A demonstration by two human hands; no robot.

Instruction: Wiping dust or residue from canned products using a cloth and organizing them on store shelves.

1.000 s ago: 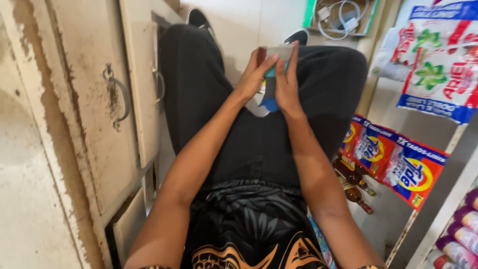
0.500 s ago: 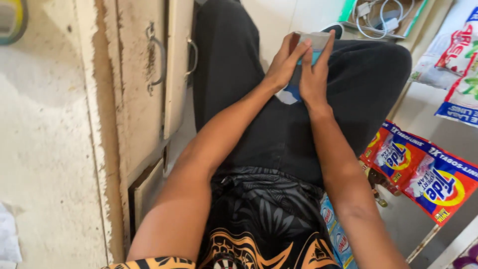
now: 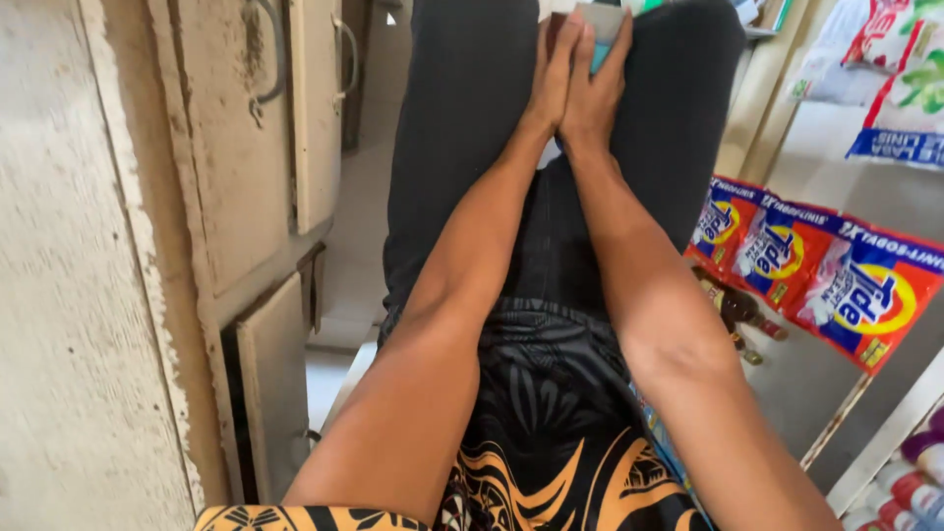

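Left hand (image 3: 553, 77): fingers are stretched flat along the near side of a small grey flat object (image 3: 600, 22), pressing it, not clenched.
Right hand (image 3: 595, 84): it grasps the same object from the other side; both hands touch each other.
Object place: at the knees, on the black trousers (image 3: 462, 147), partly cut by the top edge.
Risk: it could slide off the knees to the floor, because only fingertips hold it.
Around: worn cabinet doors (image 3: 265, 128) on the left, hanging detergent packets (image 3: 816, 270) on the right.
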